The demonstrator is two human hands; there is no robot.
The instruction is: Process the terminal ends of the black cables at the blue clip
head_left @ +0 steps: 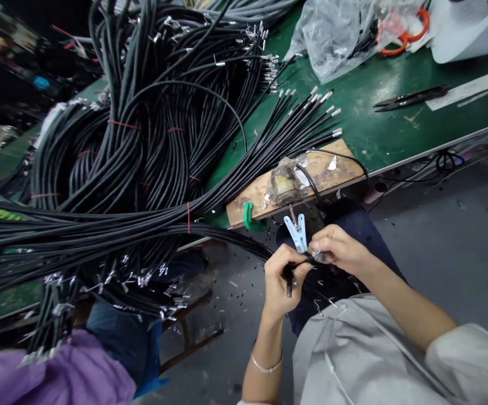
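Hands (278, 277) (340, 247) closed; black cables (244, 239) in left

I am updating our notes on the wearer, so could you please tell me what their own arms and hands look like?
The left hand and right hand are gloveless. A thin, pale bracelet circles the left forearm. On the right arm, a loose, light grey sleeve ends near the elbow.

Left hand (283, 277) grips black cables (250, 242), right hand (340, 247) pinches silvery tip (318, 256), blue clip (300, 238) sits just beside both, tied bundles (120, 107) lie on green table (396, 132).
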